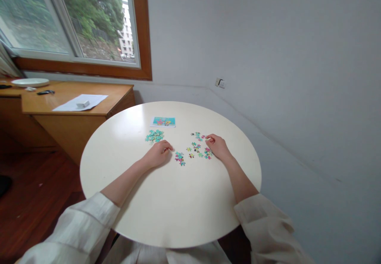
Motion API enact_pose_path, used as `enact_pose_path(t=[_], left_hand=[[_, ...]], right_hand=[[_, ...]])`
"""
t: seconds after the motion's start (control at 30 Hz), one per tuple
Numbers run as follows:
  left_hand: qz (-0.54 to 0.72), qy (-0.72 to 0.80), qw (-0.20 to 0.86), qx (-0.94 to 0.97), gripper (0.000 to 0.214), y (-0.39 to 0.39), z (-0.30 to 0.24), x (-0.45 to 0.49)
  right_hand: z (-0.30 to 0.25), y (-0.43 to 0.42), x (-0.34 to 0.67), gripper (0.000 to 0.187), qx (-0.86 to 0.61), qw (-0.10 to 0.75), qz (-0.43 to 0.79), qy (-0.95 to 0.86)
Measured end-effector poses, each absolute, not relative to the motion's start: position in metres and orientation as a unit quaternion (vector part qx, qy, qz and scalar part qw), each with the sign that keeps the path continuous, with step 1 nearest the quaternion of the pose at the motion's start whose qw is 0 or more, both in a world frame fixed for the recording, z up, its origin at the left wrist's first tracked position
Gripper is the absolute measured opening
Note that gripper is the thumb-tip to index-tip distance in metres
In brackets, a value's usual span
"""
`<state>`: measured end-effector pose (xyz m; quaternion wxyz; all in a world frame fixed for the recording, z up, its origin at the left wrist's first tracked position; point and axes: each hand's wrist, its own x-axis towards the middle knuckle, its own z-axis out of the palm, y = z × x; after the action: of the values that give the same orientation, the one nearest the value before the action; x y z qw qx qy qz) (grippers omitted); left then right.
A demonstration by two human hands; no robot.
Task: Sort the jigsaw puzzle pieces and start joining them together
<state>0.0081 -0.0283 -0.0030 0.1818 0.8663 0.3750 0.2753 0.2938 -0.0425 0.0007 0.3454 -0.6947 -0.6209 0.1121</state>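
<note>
My left hand (160, 153) rests on the white table with its fingers curled in. Whatever they may hold is hidden. Just right of its fingertips lies a small cluster of joined jigsaw pieces (180, 158). On the right, my right hand (218, 146) has its fingers drawn together at a pink puzzle piece (203, 137). Loose coloured puzzle pieces (196, 145) are spread between the hands, and more pieces (207, 153) lie beside my right hand. Beyond my left hand sits a heap of mostly turquoise pieces (154, 135).
A picture card (163, 122) lies behind the heap on the round table (169, 208). To the left, a wooden desk (119, 93) holds a paper sheet (70, 104), a small white box (82, 104) and a white plate (30, 82). A wall borders the table's right side.
</note>
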Motion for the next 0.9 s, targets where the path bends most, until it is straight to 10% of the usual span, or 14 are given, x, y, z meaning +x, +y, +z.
enact_pose_path(t=[0.9], left_hand=[[0.276, 0.371, 0.184, 0.867, 0.031, -0.0281, -0.0015, 0.0082]], right_hand=[[0.0024, -0.0426, 0.2844, 0.016, -0.667, 0.41, 0.173, -0.598]])
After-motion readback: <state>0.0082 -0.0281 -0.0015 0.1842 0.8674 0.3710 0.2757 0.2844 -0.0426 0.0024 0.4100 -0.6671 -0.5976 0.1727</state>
